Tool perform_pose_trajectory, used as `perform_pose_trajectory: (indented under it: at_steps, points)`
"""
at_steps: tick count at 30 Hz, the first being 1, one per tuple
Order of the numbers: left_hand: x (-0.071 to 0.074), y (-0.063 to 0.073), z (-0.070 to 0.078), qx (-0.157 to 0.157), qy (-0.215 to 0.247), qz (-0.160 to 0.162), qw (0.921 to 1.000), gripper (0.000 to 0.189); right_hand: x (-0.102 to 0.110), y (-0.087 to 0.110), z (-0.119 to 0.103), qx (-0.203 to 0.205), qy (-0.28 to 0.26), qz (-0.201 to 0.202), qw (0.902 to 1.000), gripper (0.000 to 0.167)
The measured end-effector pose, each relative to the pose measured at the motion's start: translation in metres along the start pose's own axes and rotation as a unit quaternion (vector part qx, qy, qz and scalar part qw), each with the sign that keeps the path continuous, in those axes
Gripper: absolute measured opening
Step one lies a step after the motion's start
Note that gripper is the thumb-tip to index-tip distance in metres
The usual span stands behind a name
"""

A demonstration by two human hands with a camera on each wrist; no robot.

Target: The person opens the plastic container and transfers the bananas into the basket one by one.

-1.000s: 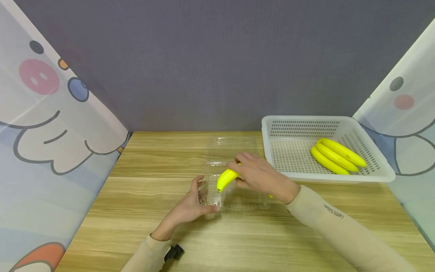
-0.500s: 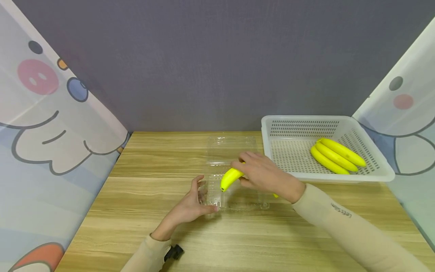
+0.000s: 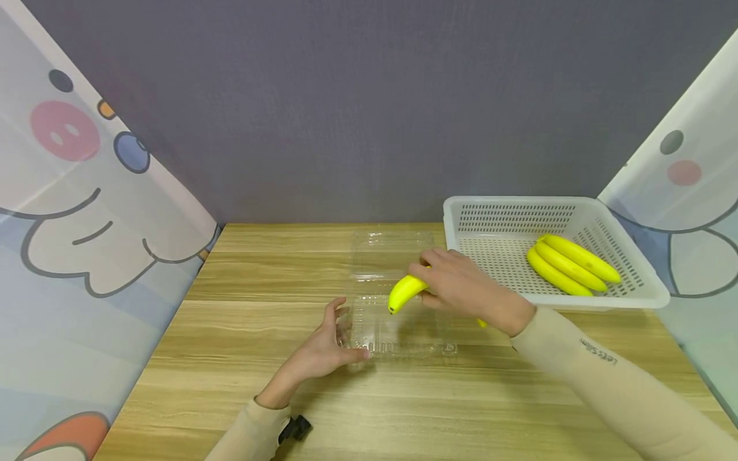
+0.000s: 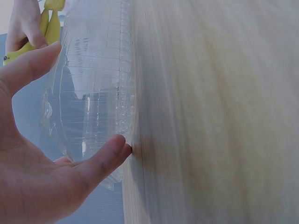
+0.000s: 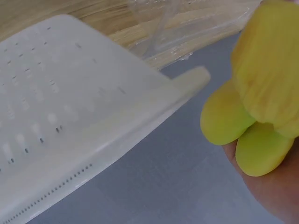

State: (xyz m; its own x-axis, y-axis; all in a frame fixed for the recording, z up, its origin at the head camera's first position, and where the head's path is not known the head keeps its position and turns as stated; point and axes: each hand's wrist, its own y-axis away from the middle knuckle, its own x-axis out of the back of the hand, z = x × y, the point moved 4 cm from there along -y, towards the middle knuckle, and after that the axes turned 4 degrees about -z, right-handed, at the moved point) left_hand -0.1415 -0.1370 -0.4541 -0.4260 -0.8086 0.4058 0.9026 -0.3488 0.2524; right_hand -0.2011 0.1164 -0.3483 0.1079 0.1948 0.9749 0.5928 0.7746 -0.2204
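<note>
My right hand (image 3: pixel 461 285) grips a bunch of yellow bananas (image 3: pixel 405 293) above a clear plastic clamshell container (image 3: pixel 398 349). The right wrist view shows several rounded ends of that bunch (image 5: pixel 264 65) close up; in the head view the palm hides most of it. At the container's left end, my left hand (image 3: pixel 323 346) holds the side wall, thumb at the near corner and a finger toward the far corner. The left wrist view shows its thumb and fingers spread around the clear wall (image 4: pixel 93 88). The lid (image 3: pixel 394 253) lies folded open toward the back.
A white perforated basket (image 3: pixel 452 256) stands at the back right, close to the container. Another bunch of bananas (image 3: pixel 567 264) lies in its right part. A grey wall (image 3: pixel 334 115) bounds the wooden table (image 3: pixel 242 275) behind, with printed panels at both sides.
My right hand has moved rightward and slightly back with the bananas, from over the container's left part toward the basket. The left hand and the container have stayed in place.
</note>
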Motion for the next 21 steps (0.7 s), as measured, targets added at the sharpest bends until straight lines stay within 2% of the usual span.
perform_pose_trajectory:
  at_steps: [6,12,21]
  points:
    - [0.000,0.000,0.000,-0.001,-0.001,0.000,1.0000,0.118,0.006,0.003,0.009,-0.016,-0.001,-0.001,0.9999,0.030]
    - [0.000,0.000,0.000,-0.001,-0.003,0.000,1.0000,0.118,0.008,0.005,0.021,-0.038,0.002,-0.017,0.9991,0.034]
    - [0.000,0.001,0.001,0.000,0.001,-0.001,1.0000,0.118,0.010,0.008,0.030,-0.042,-0.005,-0.023,0.9988,0.032]
